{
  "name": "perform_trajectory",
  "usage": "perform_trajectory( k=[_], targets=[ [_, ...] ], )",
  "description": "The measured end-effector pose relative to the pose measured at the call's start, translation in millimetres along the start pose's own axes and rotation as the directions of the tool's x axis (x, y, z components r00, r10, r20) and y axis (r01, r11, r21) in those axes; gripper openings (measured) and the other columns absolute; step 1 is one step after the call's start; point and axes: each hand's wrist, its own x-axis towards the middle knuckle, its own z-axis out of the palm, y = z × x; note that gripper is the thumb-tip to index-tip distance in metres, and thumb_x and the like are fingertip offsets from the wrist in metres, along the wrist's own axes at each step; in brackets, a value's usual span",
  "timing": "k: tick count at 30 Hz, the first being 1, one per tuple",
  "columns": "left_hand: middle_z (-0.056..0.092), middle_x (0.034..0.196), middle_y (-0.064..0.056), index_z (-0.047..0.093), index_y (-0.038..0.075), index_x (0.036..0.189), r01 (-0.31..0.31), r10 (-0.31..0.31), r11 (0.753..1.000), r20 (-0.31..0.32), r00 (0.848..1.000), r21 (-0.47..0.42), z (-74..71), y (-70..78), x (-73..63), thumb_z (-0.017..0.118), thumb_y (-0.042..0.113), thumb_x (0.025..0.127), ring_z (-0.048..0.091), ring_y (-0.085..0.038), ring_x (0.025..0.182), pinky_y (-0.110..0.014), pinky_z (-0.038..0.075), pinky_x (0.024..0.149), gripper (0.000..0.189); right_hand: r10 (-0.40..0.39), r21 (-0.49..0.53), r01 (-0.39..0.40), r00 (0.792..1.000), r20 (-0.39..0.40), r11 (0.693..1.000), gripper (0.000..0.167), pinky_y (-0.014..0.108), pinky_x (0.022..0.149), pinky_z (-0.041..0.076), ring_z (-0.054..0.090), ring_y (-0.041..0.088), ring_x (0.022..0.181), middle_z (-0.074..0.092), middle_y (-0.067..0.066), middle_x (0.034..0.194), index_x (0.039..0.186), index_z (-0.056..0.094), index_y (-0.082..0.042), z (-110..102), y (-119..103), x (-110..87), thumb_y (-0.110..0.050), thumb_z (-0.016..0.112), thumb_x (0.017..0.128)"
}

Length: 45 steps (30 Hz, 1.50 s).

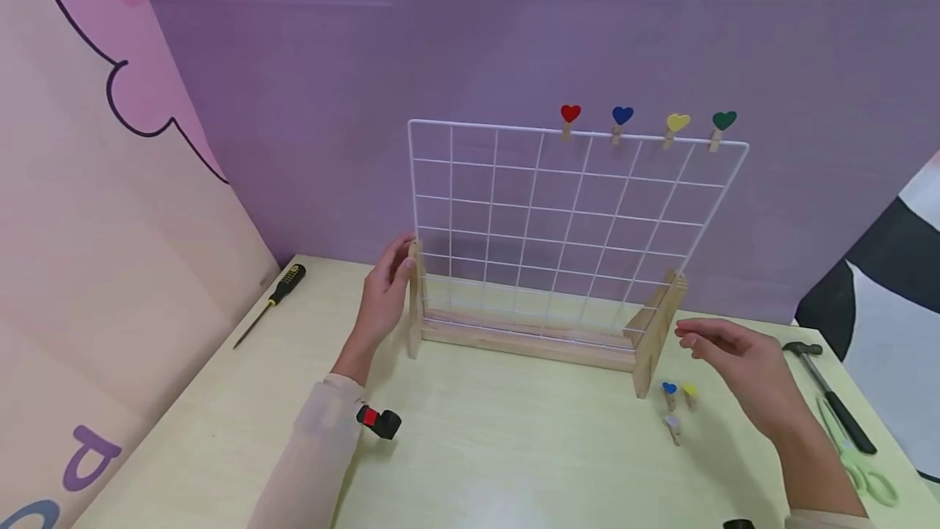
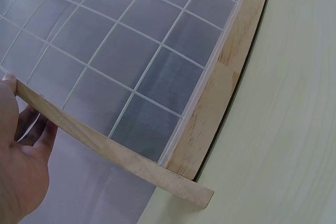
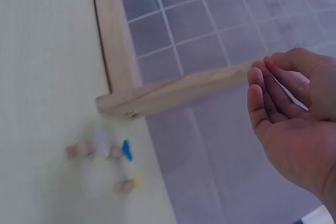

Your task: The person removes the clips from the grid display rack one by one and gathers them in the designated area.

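Note:
A white wire grid (image 1: 529, 206) stands upright in a wooden stand (image 1: 529, 347). At the stand's left upright (image 2: 131, 163), my left hand (image 1: 385, 288) grips the upper end, thumb on one side and fingers on the other. My right hand (image 1: 742, 366) hovers beside the right upright (image 1: 657, 333), its fingers loosely bent with nothing visible between them. Heart clothespins in red (image 1: 570, 114), blue (image 1: 622, 116), yellow (image 1: 677, 123) and green (image 1: 723, 121) sit along the grid's top wire. Below the right hand lie blue (image 1: 669, 390), yellow (image 1: 689, 393) and whitish (image 1: 671, 424) clothespins.
A screwdriver (image 1: 282, 288) lies at the table's left edge. On the right side are a hammer (image 1: 837, 406) and light green scissors (image 1: 855, 464). Behind the stand hangs a purple backdrop (image 1: 330, 64).

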Motion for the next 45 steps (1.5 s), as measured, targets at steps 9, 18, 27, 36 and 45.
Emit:
perform_trajectory(
  k=[9, 18, 27, 36, 45],
  targets=[
    [0.057, 0.148, -0.012, 0.045, 0.020, 0.154, -0.006, 0.006, 1.000, -0.001, 1.000, 0.012, -0.2, 0.0, -0.3, 0.047, 0.024, 0.111, 0.056, -0.028, 0.137, -0.048, 0.046, 0.118, 0.044, -0.067, -0.020, 0.067, 0.998, -0.014, 0.998, 0.036, 0.003, 0.086, 0.048, 0.066, -0.004, 0.096, 0.072, -0.022, 0.114, 0.135, 0.063, -0.004, -4, -47, 17.6, -0.023, 0.061, 0.105],
    [0.058, 0.148, -0.011, 0.046, 0.022, 0.154, 0.004, -0.004, 1.000, -0.007, 1.000, 0.019, -0.1, 3.0, -0.6, 0.048, 0.026, 0.111, 0.056, -0.027, 0.137, -0.048, 0.046, 0.118, 0.043, -0.113, -0.117, 0.109, 0.993, -0.033, 0.987, 0.036, 0.000, 0.087, 0.046, 0.062, -0.011, 0.105, 0.068, -0.029, 0.114, 0.136, 0.065, -0.011, -7, -97, 28.6, -0.029, 0.060, 0.106],
    [0.056, 0.150, -0.013, 0.044, 0.018, 0.155, 0.004, -0.004, 1.000, 0.001, 1.000, 0.012, 0.0, 4.8, -1.9, 0.048, 0.024, 0.111, 0.054, -0.030, 0.140, -0.049, 0.043, 0.119, 0.045, -0.189, -0.118, 0.183, 0.981, -0.040, 0.976, 0.032, 0.000, 0.089, 0.048, 0.066, -0.012, 0.103, 0.070, -0.028, 0.111, 0.132, 0.068, -0.010, -11, -141, 44.9, -0.027, 0.062, 0.105],
    [0.056, 0.151, -0.011, 0.045, 0.022, 0.155, 0.026, -0.026, 0.999, -0.003, 1.000, 0.024, 0.5, 2.7, -1.4, 0.048, 0.026, 0.111, 0.054, -0.028, 0.140, -0.049, 0.043, 0.119, 0.045, -0.308, -0.032, 0.306, 0.948, -0.079, 0.952, 0.030, 0.003, 0.090, 0.050, 0.070, -0.004, 0.102, 0.075, -0.019, 0.110, 0.129, 0.069, -0.004, -21, -187, 59.2, -0.016, 0.066, 0.102],
    [0.057, 0.150, -0.013, 0.046, 0.022, 0.154, 0.009, -0.009, 1.000, -0.010, 1.000, 0.021, 0.7, 3.2, -1.1, 0.048, 0.024, 0.111, 0.055, -0.029, 0.139, -0.050, 0.044, 0.119, 0.043, -0.340, 0.034, 0.346, 0.933, -0.115, 0.938, 0.026, 0.005, 0.089, 0.052, 0.072, 0.001, 0.100, 0.075, -0.009, 0.110, 0.123, 0.073, -0.004, -31, -222, 71.4, -0.013, 0.068, 0.100]
  ],
)
